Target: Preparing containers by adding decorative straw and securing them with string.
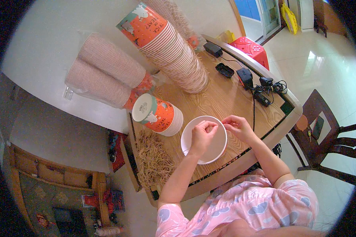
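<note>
My left hand (203, 137) is over a white round bowl (215, 153), its fingers curled closed. A small brownish bit seems to show at its fingertips, too small to name. My right hand (239, 128) is at the bowl's right rim, thumb and fingertips pinched together; whatever they hold, if anything, cannot be made out. Left of the bowl lies a tangled heap of thin, dry, light-brown strands (156, 160) resembling roots. Behind that heap a short stack of upside-down orange and green printed paper cups (162, 114) stands close to the bowl.
A tall stack of paper cups (174, 55) rises from the far side of the wooden table (233, 104). Bagged cup stacks (103, 75) are at the left. Black adapters and cables (261, 85) lie far right. Beyond are a red stool (251, 51) and a dark chair (318, 126).
</note>
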Motion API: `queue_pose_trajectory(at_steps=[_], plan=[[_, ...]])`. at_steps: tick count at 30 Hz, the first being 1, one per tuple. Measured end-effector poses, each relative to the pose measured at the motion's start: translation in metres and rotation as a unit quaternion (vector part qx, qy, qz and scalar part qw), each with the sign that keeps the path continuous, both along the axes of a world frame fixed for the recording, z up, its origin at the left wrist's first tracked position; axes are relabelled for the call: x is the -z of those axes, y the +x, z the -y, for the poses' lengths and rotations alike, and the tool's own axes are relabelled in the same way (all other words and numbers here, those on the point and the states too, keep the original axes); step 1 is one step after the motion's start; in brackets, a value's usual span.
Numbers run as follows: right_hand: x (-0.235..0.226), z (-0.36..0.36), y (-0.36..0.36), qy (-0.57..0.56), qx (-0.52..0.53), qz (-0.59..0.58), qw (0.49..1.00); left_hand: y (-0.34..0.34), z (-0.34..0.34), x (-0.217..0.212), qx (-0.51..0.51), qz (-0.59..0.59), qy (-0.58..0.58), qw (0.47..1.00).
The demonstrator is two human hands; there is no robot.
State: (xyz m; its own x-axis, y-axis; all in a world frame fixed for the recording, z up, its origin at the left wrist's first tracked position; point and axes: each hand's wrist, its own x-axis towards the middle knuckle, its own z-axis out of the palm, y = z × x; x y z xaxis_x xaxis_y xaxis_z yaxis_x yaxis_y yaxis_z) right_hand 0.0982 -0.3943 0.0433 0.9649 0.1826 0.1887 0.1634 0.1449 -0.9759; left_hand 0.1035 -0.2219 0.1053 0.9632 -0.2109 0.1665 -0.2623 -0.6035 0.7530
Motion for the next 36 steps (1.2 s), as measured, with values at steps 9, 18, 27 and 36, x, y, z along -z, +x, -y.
queue_pose_trajectory(at_steps=[9, 18, 27, 36], plan=[[-0.006, 0.002, -0.002, 0.005, 0.034, -0.018, 0.999, -0.002, -0.005, -0.001, -0.020, -0.064, -0.069, 0.995], [-0.040, 0.003, -0.017, -0.083, 0.070, 0.195, 0.975, -0.010, -0.005, -0.031, 0.007, -0.247, -0.229, 0.942], [-0.037, -0.002, -0.017, -0.118, 0.098, 0.211, 0.965, -0.010, 0.000, -0.013, 0.025, -0.089, -0.194, 0.977], [-0.021, -0.008, -0.009, -0.075, 0.097, 0.043, 0.992, -0.009, 0.011, -0.020, 0.013, 0.033, 0.026, 0.999]])
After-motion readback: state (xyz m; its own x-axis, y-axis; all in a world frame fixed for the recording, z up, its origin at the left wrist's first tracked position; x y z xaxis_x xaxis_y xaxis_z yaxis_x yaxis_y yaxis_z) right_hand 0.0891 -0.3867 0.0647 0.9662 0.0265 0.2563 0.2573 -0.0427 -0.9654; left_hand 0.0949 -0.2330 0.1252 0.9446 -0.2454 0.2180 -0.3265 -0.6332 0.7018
